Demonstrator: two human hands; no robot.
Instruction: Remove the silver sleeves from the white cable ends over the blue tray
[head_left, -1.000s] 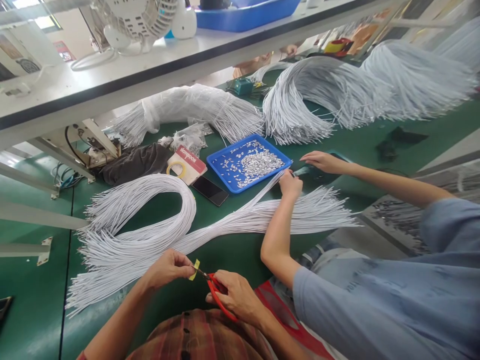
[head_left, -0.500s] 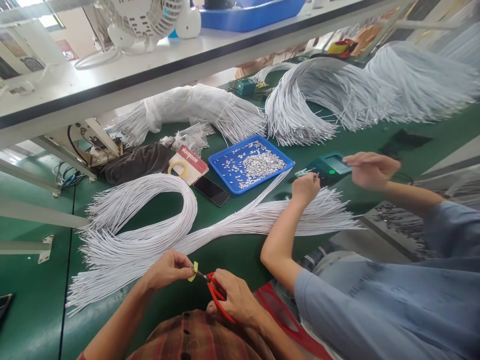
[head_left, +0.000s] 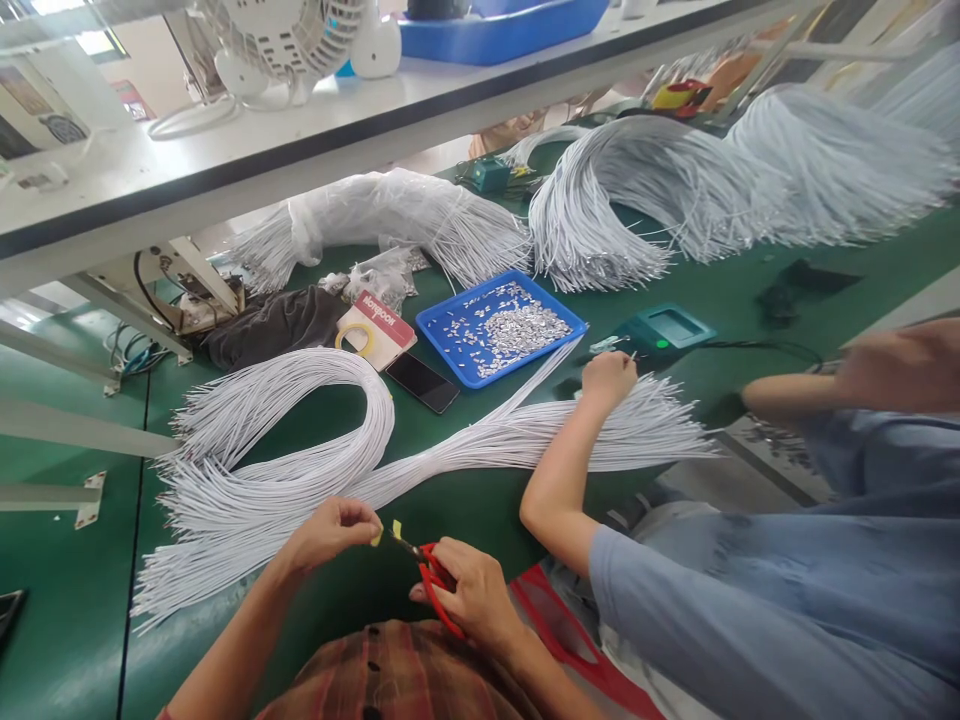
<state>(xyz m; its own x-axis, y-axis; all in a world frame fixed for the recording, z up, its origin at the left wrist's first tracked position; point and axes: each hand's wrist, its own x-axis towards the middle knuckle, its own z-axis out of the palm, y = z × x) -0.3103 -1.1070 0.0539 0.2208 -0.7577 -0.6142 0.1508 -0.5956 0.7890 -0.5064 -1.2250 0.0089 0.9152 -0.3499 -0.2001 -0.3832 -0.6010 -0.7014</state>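
Observation:
Near the bench's front edge, my left hand (head_left: 337,532) is closed in a pinch on a small piece of yellow tape (head_left: 376,537). My right hand (head_left: 474,590) is wrapped around the red handles of a pair of scissors (head_left: 433,590). Their tips point left toward my left hand, and a second yellow scrap (head_left: 397,529) is at the tips. A narrow gap separates the two yellow pieces. Just behind my hands lies a long bundle of white cables (head_left: 409,470), with a looped bundle (head_left: 375,395) at its left.
At right, a co-worker's hand (head_left: 609,378) is over the cable ends; the other hand (head_left: 900,365) is blurred. Behind lie a blue tray (head_left: 439,325) of small metal parts, a phone (head_left: 424,382), a notebook (head_left: 394,325), a yellow tape roll (head_left: 367,340) and a teal device (head_left: 675,328). A shelf (head_left: 300,150) crosses above.
The yellow tape, in one place between my fingers and the scissors before, now shows as two separate pieces. My hands have drawn slightly apart. The co-worker's farther hand has swung right.

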